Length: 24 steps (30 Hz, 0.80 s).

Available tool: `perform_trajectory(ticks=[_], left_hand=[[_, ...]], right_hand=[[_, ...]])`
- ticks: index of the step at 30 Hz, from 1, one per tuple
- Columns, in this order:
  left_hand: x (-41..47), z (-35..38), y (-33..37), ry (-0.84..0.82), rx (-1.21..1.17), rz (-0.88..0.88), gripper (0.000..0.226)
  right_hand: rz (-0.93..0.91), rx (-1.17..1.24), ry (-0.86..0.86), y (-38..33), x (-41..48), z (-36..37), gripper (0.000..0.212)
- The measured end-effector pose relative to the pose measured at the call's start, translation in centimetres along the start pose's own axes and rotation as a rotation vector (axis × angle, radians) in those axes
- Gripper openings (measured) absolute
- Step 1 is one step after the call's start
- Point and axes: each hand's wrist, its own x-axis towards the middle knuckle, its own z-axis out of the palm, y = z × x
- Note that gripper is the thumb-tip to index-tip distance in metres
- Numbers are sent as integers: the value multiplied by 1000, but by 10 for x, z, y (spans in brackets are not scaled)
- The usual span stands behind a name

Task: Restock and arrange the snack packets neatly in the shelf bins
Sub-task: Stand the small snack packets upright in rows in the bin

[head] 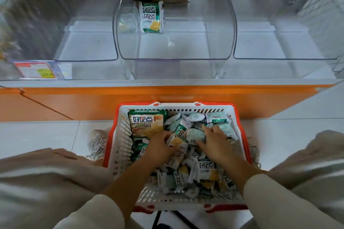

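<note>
Clear bin (186,59), packet (151,17) lengthwise front-to-back (print inverted)

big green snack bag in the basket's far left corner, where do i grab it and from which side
Pinch the large green snack bag at its near right corner, from above and the right. Its left edge lies along the white plastic basket wall and its top seam meets the far wall; that corner, by the left hand, looks free.
</note>
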Motion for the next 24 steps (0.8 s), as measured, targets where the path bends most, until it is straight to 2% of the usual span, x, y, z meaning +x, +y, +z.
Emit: perform_trajectory(ticks=[6, 8, 11, 13, 15, 19, 20, 24], left_hand=[[-18, -12, 0, 49, -373, -192, 66], [-22, -17, 6, 64, -468, -219, 61], [-29, -35, 25, 66, -602, -170, 47], [-36, -53, 45, 40, -702, -132, 37], [-50, -75, 71, 18, -738, -57, 26], [-84, -116, 117, -17, -720, 87, 19], [-92, -125, 125, -25, -685, 117, 21], [-98, -144, 138, -105, -572, 120, 73]], right_hand=[[-24, 86, 80, -5, -4, -7, 41], [-44, 233, 98, -9, -10, -13, 37], [-91, 556, 113, -30, -28, -39, 47], [-159, 656, 119, -46, -42, -62, 55], [-227, 643, 114, -62, -58, -86, 47], [-344, 607, 100, -83, -76, -132, 38], [-382, 581, 96, -88, -80, -142, 36], [-522, 421, 142, -108, -89, -166, 37]])
